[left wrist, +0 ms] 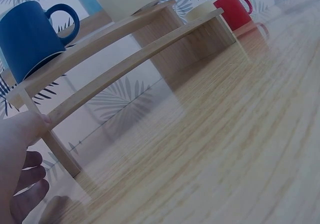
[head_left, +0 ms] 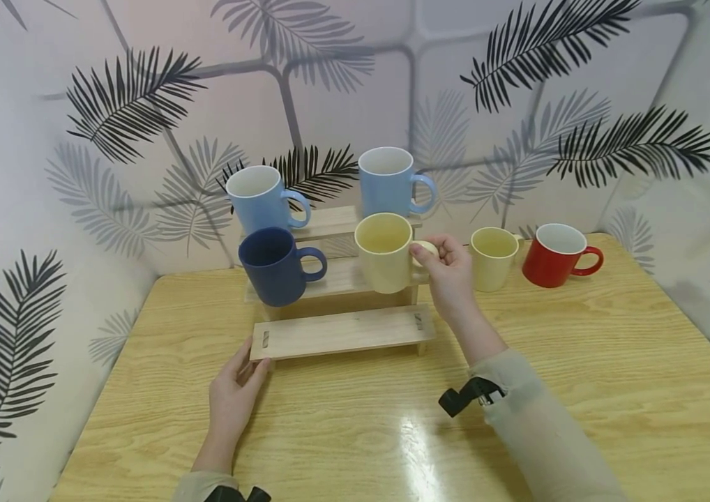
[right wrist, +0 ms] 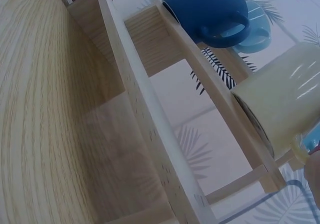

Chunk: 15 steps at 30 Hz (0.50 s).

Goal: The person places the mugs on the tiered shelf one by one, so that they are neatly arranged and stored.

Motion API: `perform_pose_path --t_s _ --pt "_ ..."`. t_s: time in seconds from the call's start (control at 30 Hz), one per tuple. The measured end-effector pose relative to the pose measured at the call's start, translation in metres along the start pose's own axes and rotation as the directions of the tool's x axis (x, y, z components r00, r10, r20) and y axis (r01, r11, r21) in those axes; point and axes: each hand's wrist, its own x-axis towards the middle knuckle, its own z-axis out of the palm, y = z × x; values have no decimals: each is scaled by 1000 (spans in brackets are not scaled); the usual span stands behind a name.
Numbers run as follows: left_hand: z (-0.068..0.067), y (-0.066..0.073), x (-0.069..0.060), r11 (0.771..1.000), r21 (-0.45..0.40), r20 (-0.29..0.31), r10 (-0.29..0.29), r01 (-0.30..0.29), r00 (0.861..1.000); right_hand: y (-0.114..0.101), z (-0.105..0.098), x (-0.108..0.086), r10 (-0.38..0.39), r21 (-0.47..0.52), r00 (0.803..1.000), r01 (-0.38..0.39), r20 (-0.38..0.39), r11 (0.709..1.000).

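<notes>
A three-step wooden rack (head_left: 342, 332) stands on the table. My right hand (head_left: 452, 275) grips the handle of a pale yellow mug (head_left: 383, 254), which is upright at the right end of the middle step. In the right wrist view that yellow mug (right wrist: 285, 99) has its base at the step's board. With thumb and fingers my left hand (head_left: 234, 397) holds the left end of the lowest step; the left wrist view shows the thumb at the board and the other fingers curled. On the middle step's left end sits a dark blue mug (head_left: 273, 268).
Two light blue mugs, one at the left (head_left: 257, 199) and one at the right (head_left: 388, 183), stand on the top step. Right of the rack, a second yellow mug (head_left: 493, 261) and a red mug (head_left: 552, 258) stand on the table (head_left: 581, 362). A patterned wall (head_left: 355, 104) rises behind.
</notes>
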Motion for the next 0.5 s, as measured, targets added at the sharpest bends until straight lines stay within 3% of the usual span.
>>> perform_pose_path --t_s 0.43,0.5 --pt "1 3 0 1000 27 -6 -6 6 1000 6 1 3 25 129 1000 -26 12 991" --pt "1 -9 3 1000 27 -8 2 -1 1000 6 1 3 16 141 1000 -17 14 990"
